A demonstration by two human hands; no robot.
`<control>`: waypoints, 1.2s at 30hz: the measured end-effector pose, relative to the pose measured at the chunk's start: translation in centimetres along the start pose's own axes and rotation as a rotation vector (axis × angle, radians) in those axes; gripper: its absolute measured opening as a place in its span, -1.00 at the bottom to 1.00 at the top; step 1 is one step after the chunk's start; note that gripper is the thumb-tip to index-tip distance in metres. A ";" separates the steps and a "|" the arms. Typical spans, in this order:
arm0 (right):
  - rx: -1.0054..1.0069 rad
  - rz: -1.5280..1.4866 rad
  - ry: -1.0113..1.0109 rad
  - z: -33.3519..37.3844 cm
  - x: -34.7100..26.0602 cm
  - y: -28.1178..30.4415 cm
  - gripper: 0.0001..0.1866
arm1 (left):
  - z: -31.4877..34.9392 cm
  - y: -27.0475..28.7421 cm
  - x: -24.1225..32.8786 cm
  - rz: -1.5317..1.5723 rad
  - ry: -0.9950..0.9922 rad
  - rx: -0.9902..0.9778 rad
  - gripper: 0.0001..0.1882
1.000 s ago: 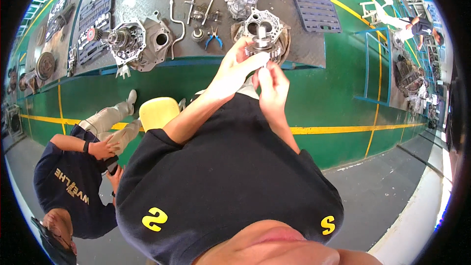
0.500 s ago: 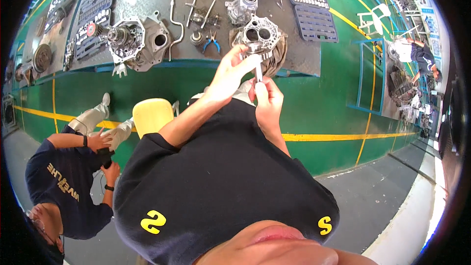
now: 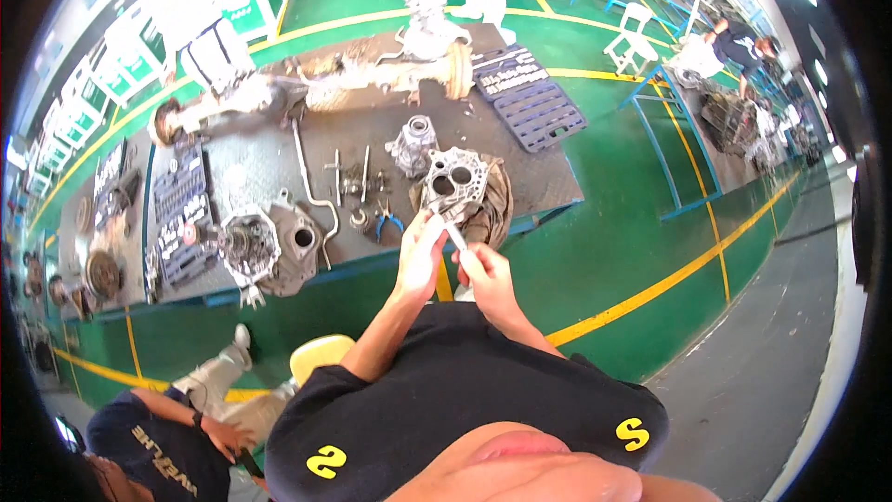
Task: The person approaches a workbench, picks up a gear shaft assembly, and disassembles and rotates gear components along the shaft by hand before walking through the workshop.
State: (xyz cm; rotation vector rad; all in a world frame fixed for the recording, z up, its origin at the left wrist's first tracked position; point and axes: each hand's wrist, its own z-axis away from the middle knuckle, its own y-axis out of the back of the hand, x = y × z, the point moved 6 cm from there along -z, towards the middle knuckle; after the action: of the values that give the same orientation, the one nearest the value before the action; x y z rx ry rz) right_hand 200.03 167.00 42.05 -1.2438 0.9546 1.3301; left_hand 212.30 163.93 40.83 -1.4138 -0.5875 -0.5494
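My right hand (image 3: pixel 487 277) is closed round the lower end of a slim silver bar-shaped tool (image 3: pixel 455 236), its exact kind too small to tell. The fingers of my left hand (image 3: pixel 423 256) are pinched together by the bar's upper end; what lies between them is hidden. Just beyond both hands, a grey metal housing (image 3: pixel 459 174) with two large round openings rests on a brown cloth (image 3: pixel 497 209) at the table's near edge. A smaller metal casing (image 3: pixel 414 144) stands behind it. Blue-handled pliers (image 3: pixel 388 221) and a small gear (image 3: pixel 360 218) lie to the left.
The dark workbench (image 3: pixel 269 144) also carries a large gearbox casing (image 3: pixel 295 246), a bent metal bar (image 3: pixel 311 181), a long rusty axle (image 3: pixel 353 79) and a blue socket case (image 3: pixel 534 107). A seated person (image 3: pixel 172 442) is at my left, near a yellow stool (image 3: pixel 321 355).
The view has tilted up, so the bench sits lower and more of its far side shows. Both hands stay together at the silver tool before the housing. The seated person's hands have shifted.
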 end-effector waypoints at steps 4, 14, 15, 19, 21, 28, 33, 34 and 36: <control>-0.033 -0.056 0.072 -1.7 -1.3 -1.4 -0.82 | 0.2 0.6 -0.4 0.087 0.067 0.006 -0.73; -0.013 -0.151 0.152 -2.6 -1.2 -0.4 -0.87 | -1.0 -0.8 0.4 0.048 0.005 0.053 -0.68; -0.010 -0.132 0.196 -3.0 -0.8 -0.2 -0.89 | -0.9 -0.8 0.1 0.039 0.008 0.052 -0.68; 0.054 -0.010 0.258 -1.5 -0.7 1.8 -0.89 | -0.9 -2.7 -0.9 -0.022 0.092 0.036 -0.72; 0.067 -0.020 0.259 -0.9 -1.6 3.1 -0.89 | -0.3 -4.9 -1.2 -0.100 0.038 0.011 -0.74; 0.110 0.113 0.360 0.5 -3.6 11.1 -0.92 | -1.2 -10.3 -7.4 -0.225 0.117 0.065 -0.68; 0.207 0.193 0.368 2.9 -4.0 21.2 -0.86 | -3.2 -17.7 -14.0 -0.152 0.114 0.027 -0.78; 0.224 0.200 0.366 3.4 -4.1 23.3 -0.86 | -3.3 -19.2 -15.6 -0.163 0.132 0.017 -0.78; 0.259 0.191 0.358 4.1 -4.9 27.4 -0.87 | -2.9 -22.9 -19.0 -0.229 0.187 -0.018 -0.76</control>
State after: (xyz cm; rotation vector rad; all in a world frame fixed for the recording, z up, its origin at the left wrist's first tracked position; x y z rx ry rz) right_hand 172.03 166.08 44.92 -1.2330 1.4811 1.1001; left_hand 183.09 159.30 44.85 -1.3021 -0.5983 -0.8617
